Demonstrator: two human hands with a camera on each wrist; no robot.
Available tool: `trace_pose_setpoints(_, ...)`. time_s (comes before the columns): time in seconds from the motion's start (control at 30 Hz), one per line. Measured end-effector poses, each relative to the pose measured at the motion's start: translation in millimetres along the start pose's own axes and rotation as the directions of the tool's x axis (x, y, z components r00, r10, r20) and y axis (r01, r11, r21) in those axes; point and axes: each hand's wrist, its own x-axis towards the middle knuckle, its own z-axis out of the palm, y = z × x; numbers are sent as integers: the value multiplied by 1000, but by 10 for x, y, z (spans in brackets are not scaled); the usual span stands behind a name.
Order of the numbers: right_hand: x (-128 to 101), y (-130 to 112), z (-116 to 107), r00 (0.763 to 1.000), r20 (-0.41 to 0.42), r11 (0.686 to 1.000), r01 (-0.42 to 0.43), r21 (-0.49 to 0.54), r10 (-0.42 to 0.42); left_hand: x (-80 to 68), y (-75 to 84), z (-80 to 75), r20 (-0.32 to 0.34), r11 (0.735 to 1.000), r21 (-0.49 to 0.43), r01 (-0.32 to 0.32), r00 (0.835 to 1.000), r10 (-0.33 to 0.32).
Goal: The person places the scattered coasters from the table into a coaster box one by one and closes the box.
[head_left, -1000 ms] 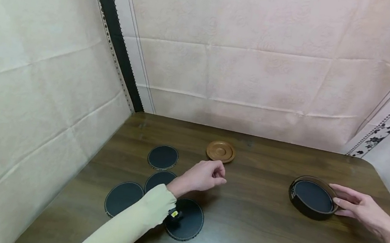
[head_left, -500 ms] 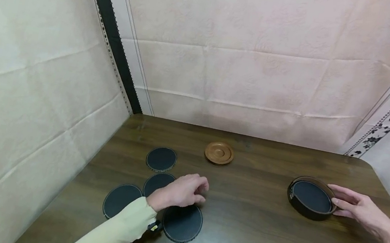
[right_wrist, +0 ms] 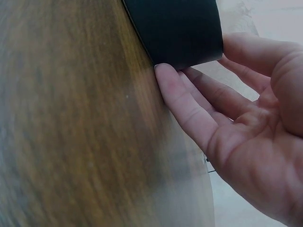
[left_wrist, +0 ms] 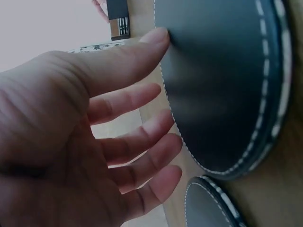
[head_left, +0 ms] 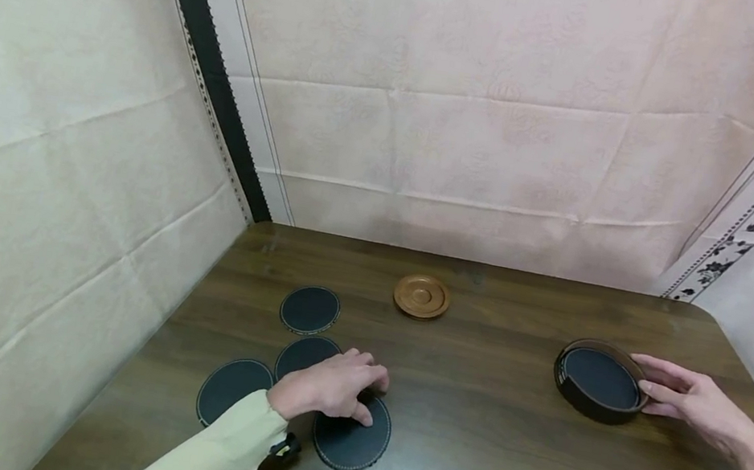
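Note:
Several round black coasters with white stitching lie at the table's left. My left hand (head_left: 329, 387) rests over the nearest one (head_left: 352, 438). In the left wrist view the thumb touches that coaster's (left_wrist: 222, 80) edge and the other fingers (left_wrist: 151, 137) hang spread and loosely bent beside it. Another coaster (left_wrist: 208, 203) shows below. At the right, a dark round holder (head_left: 600, 380) with a black coaster inside stands on the table. My right hand (head_left: 686, 393) lies against its side, with straight fingers (right_wrist: 184, 101) touching the holder's wall (right_wrist: 175, 28).
A small round wooden coaster (head_left: 421, 296) sits at mid-table near the back. Three more black coasters (head_left: 310, 309) (head_left: 305, 353) (head_left: 231, 390) lie left of my hand. The dark wooden table (head_left: 496, 464) is enclosed by cloth walls on the left, back and right.
My left hand drew back from near the wooden coaster and came down onto the nearest black coaster. The right hand stayed at the holder.

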Motion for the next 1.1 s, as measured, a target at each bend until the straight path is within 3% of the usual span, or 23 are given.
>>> trace_pose_setpoints(0.43,7,5,12,1000,-4,1000,4,-17,-4,14,-122,-11,56,993,-119,-4,998,11)
trace_pose_setpoints(0.77,7,-1,24,1000,-12,999,-15,-39,14,29,-103,-93,-3,988,-116,-106,994,106)
trace_pose_setpoints(1.1,-3,-22,20,1000,-20,999,-15,-35,14,25,-41,-258,-146,965,-173,-197,974,173)
